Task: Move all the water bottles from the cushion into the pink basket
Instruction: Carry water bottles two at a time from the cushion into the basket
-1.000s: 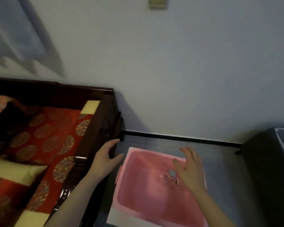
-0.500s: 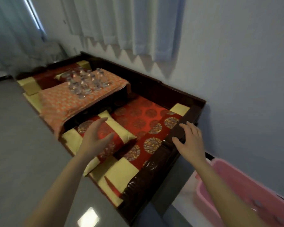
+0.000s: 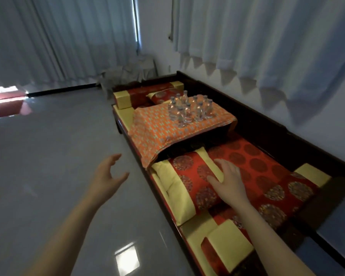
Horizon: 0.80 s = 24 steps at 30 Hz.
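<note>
Nearest: two bare forearms reach out from the bottom edge. Left hand (image 3: pixel 108 176) is over the glossy grey floor (image 3: pixel 48 156), fingers apart and loosely curved, thumb out, holding nothing. Right hand (image 3: pixel 227 180) is palm-down over a red-and-gold pillow (image 3: pixel 187 176), fingers straight and slightly apart, gripping nothing; touching or just above the fabric, cannot tell.

The pillow lies on the near end of a long dark wooden bench (image 3: pixel 267 124) that runs along the right wall. The bench has a red seat pad (image 3: pixel 257 160) with round gold medallions and yellow corners.

Mid-bench, beyond the pillow: the cushion (image 3: pixel 167 132), raised and covered in orange patterned cloth that drapes over its near edge. The water bottles (image 3: pixel 189 110) stand on its far right part. They are small, clear plastic with pale caps, all upright and packed in one tight cluster, roughly ten; exact count unclear. Both hands are well apart from them.

Farther: another red-and-gold pillow (image 3: pixel 161 96) at the bench's far end. Pale curtains (image 3: pixel 267 46) hang along the right wall and across the far one.
</note>
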### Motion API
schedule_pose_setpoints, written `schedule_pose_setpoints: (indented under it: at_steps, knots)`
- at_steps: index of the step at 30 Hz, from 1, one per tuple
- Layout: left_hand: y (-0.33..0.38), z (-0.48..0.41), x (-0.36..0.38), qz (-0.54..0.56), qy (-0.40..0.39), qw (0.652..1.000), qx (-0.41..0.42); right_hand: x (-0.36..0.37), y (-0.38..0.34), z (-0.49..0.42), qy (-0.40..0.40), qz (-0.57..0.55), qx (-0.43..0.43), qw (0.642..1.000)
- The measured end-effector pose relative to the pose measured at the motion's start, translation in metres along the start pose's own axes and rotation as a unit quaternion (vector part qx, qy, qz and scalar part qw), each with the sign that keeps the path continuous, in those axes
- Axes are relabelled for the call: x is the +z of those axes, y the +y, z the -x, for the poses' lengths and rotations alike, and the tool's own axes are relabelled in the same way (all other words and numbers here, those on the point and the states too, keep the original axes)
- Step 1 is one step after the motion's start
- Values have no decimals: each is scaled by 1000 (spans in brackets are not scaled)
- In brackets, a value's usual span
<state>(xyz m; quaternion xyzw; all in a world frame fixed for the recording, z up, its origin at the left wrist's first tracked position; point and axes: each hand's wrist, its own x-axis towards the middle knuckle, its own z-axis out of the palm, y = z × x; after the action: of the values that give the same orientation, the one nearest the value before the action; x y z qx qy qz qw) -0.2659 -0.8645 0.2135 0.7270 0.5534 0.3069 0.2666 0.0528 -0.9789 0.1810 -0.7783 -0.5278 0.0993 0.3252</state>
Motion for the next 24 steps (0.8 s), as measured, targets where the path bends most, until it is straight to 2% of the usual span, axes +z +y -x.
schedule_pose_setpoints:
  at_steps: [7,13,20,24]
  knots:
    - [-45,-69,-11,183,-15,976,-116,60,-30,-85,-20,-39,21,999]
    - [-94,-204,-13,289,-39,933,-211,144,-52,-215,-24,-59,60,996]
    - [-134,-344,-23,291,-76,929,-217,215,-90,-344,-67,-86,87,990]
    - [-152,-424,-28,271,-96,936,-205,246,-111,-402,-52,-88,77,992]
